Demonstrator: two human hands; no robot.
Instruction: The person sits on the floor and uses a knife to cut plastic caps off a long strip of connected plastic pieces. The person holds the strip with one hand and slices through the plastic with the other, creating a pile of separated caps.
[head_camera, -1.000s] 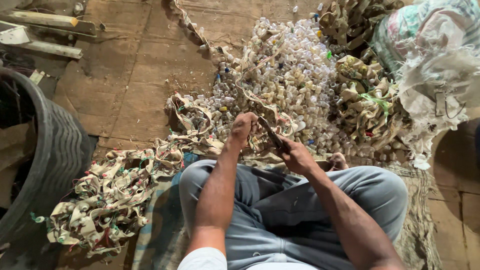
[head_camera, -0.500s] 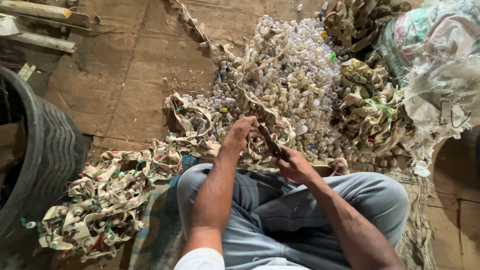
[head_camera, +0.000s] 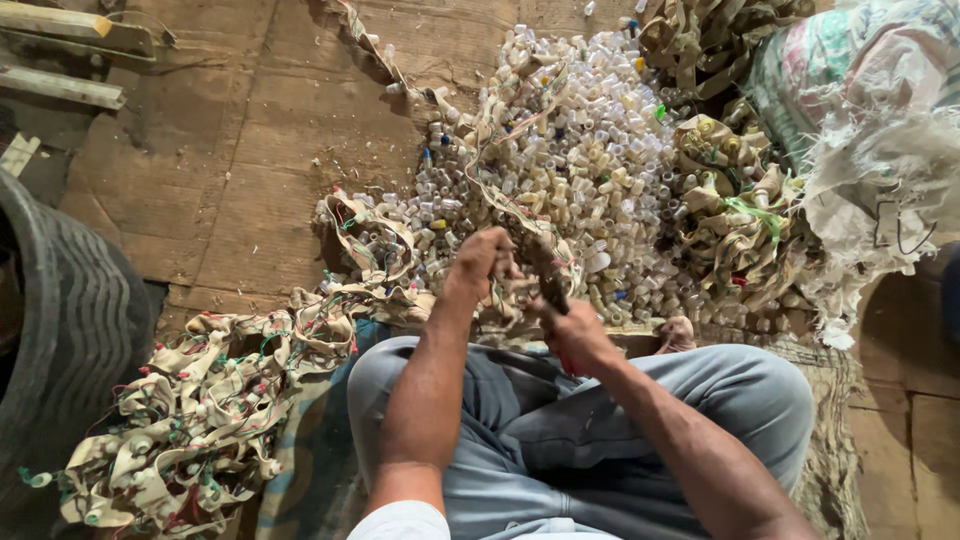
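My left hand (head_camera: 482, 258) is closed around a tan strip with small sockets and wires (head_camera: 512, 290), held up above my knees. My right hand (head_camera: 575, 330) grips a dark knife (head_camera: 551, 283) with a red handle, its blade against the strip beside my left hand. I sit cross-legged in grey trousers (head_camera: 560, 430). Straight ahead lies a big heap of small whitish plastic caps (head_camera: 570, 150).
A pile of cut tan strips with coloured wires (head_camera: 190, 420) lies at my left on the wooden floor (head_camera: 260, 130). More bundled strips (head_camera: 730, 210) and a frayed white sack (head_camera: 880, 180) sit at the right. A black tyre (head_camera: 60, 330) stands at the far left, wooden planks (head_camera: 60, 50) beyond.
Both hands have stayed together on the strip; the knife has turned from slanted to nearly upright, and my right hand has drawn a little closer to my lap.
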